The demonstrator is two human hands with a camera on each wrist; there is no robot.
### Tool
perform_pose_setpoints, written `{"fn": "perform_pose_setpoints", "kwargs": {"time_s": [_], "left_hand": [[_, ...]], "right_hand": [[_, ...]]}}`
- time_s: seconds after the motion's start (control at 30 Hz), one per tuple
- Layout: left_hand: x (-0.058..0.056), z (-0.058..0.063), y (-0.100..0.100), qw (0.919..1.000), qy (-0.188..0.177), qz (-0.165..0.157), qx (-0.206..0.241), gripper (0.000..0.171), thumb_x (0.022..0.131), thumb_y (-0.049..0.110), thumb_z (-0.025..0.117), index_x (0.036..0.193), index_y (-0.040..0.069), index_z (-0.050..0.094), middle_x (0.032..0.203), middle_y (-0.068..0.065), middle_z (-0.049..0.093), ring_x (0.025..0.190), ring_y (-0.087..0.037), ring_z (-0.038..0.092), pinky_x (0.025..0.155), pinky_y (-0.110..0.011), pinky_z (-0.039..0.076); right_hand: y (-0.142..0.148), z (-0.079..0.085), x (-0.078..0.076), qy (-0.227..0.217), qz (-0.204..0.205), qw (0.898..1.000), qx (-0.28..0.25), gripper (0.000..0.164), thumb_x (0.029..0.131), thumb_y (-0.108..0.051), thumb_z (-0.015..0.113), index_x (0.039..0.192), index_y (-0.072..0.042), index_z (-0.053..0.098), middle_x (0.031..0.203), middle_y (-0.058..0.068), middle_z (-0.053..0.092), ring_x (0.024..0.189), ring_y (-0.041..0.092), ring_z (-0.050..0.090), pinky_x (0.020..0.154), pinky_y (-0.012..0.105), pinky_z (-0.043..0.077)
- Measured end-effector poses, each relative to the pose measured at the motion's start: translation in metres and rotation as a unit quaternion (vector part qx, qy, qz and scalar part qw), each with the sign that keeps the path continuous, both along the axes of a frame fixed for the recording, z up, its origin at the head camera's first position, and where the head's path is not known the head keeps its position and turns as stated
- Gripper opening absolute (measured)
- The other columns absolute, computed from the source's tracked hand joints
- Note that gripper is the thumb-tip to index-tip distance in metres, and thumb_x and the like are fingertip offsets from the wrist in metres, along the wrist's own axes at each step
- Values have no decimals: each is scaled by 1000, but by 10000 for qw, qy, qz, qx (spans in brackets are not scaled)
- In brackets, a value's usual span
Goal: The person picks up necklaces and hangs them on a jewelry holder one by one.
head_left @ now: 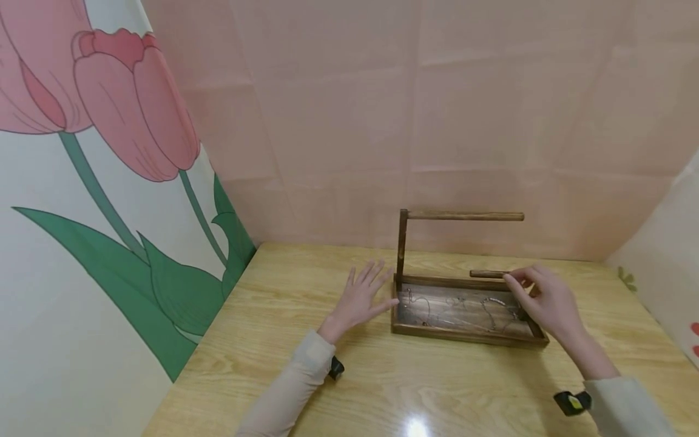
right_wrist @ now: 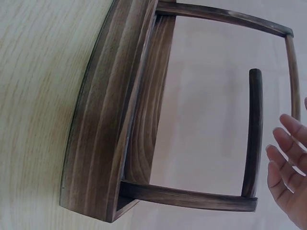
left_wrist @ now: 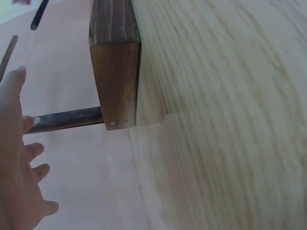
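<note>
A dark wooden jewelry stand (head_left: 469,331) has a shallow tray base, a tall post (head_left: 401,243) at the left with an upper bar (head_left: 464,216), and a shorter bar (head_left: 486,274) at the right. Several thin necklaces (head_left: 494,301) lie in the tray. Beside the tray's left end, my left hand (head_left: 357,298) is spread with straight fingers. My right hand (head_left: 548,300) is at the right end, its loosely bent fingers overlapping the end of the shorter bar in the head view. In the right wrist view, those fingers (right_wrist: 287,143) appear beside the bar (right_wrist: 254,129), not wrapped round it.
The stand sits on a light wood-grain table (head_left: 349,388) close to its back edge. Behind it hangs a pink cloth (head_left: 349,121). A wall panel with printed tulips (head_left: 136,109) rises on the left, and a pale panel (head_left: 666,255) on the right.
</note>
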State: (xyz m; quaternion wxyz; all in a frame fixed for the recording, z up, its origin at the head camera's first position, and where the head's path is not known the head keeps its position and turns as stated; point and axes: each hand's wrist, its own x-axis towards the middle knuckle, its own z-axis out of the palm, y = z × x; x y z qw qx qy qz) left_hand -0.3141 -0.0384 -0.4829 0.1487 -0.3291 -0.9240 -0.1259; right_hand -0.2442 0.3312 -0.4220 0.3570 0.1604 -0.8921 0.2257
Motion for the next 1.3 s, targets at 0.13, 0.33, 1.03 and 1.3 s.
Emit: {"fn": "perform_pose_setpoints", "kwargs": {"time_s": [0.13,0.33,1.03,1.3], "left_hand": [[0,-2,2,9999,-98,23,-20,72,89,68,31,149,33,9,156,4,3,144,-18,0,112,-56,2],[2,-5,7,9996,-289,-14,-4,73,89,67,32,150,30,14,156,6,1,144,-17,-1,112,-55,1],[5,-13,12,9966,-753,-193,257,71,90,67,30,149,32,14,156,7,4,144,-16,4,112,-55,5],[6,-14,14,9935,-1076,-287,250,71,90,68,28,149,32,14,156,5,7,143,-18,4,113,-54,4]], "right_hand": [[2,-3,2,-217,-64,9997,-37,6,82,-16,71,86,-12,70,75,0,62,57,-1,45,48,12,35],[4,-10,4,-378,-105,9992,-88,8,84,-20,69,87,-13,69,73,-2,62,58,-3,46,50,13,36],[9,-31,5,-1031,-128,9944,-194,10,85,-25,68,89,-16,67,69,-6,58,55,1,49,46,21,38],[13,-38,3,-1148,-117,9933,-100,12,88,-28,65,87,-16,67,66,-6,58,55,2,48,47,22,36]]}}
